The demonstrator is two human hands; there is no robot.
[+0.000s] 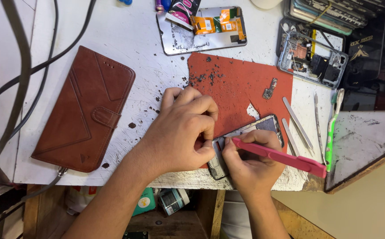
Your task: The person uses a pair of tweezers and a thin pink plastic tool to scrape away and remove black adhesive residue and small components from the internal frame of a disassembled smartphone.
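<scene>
On a scarred white bench [126, 40], the left hand [181, 132] is clenching down on an opened phone [263, 126] lying on a red mat [237, 84], while the right hand [250, 161] is gripping a pink pry tool [281, 156] — its tip working at the phone's near edge. The tool looks liable to slip or dig too deep — cracking the frame or nicking parts inside — if pushed hard.

Mat [241, 84] on table [135, 40]. Phone [263, 126] on mat's near edge, under both hands. Wallet case [86, 108] left of mat. Display panel [201, 31] behind mat. Open phone frame [312, 55] right-behind. Tweezers [298, 123], toothbrush [332, 132] right of mat.
</scene>
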